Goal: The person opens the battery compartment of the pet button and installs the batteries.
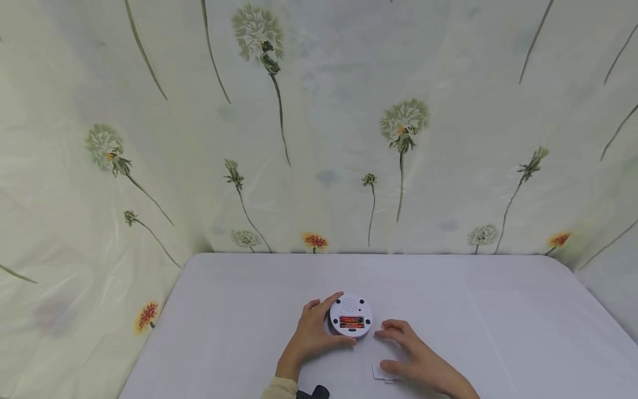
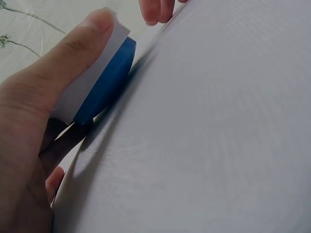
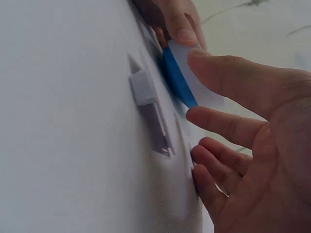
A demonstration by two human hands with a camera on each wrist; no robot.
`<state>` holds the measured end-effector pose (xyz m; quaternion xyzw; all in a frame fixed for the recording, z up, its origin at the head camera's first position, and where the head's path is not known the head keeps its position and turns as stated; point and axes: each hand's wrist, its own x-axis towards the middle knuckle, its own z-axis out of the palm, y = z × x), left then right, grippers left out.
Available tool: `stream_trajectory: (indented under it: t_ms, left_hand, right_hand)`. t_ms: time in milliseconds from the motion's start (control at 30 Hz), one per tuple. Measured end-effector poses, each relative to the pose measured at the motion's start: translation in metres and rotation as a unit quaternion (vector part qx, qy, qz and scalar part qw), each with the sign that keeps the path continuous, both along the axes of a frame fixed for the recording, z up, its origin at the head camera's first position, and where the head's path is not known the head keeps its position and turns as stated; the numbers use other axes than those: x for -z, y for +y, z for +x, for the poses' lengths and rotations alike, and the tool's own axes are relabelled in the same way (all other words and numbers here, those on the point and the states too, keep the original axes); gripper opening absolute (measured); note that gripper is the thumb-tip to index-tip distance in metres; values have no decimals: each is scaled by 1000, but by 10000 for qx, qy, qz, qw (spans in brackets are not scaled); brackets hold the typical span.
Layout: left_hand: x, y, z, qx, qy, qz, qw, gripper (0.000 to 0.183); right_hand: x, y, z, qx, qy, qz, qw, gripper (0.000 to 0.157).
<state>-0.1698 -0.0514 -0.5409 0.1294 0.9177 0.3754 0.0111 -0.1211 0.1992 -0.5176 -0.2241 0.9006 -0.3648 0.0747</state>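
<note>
A round white device (image 1: 351, 310) lies with its back up on the table, showing speaker holes, small dark feet and an uncovered battery compartment holding red batteries (image 1: 351, 322). Its other side is blue, as both wrist views show. My left hand (image 1: 312, 333) grips the device by its rim, thumb at the near edge and fingers round the far left side. Apart from the device, to its right, my right hand (image 1: 416, 357) has its fingers spread and holds nothing. A small white battery cover (image 3: 153, 111) lies on the table beside the right hand, partly hidden under the thumb in the head view.
The table (image 1: 239, 310) has a white cover. Behind it and along both sides hangs a curtain (image 1: 324, 138) printed with dandelions. A black object (image 1: 319, 392) shows by the left wrist at the bottom edge of the head view.
</note>
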Motion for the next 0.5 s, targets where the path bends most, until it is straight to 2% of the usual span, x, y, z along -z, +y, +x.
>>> stream_trajectory:
  t_ms: [167, 500]
  left_hand:
    - [0, -1, 0, -4, 3, 61, 10000, 93]
    - [0, -2, -1, 38, -79, 30, 10000, 93]
  right_hand:
    - [2, -5, 8, -59, 415, 325, 9986, 51]
    - [10, -6, 20, 138, 266, 606, 9977, 55]
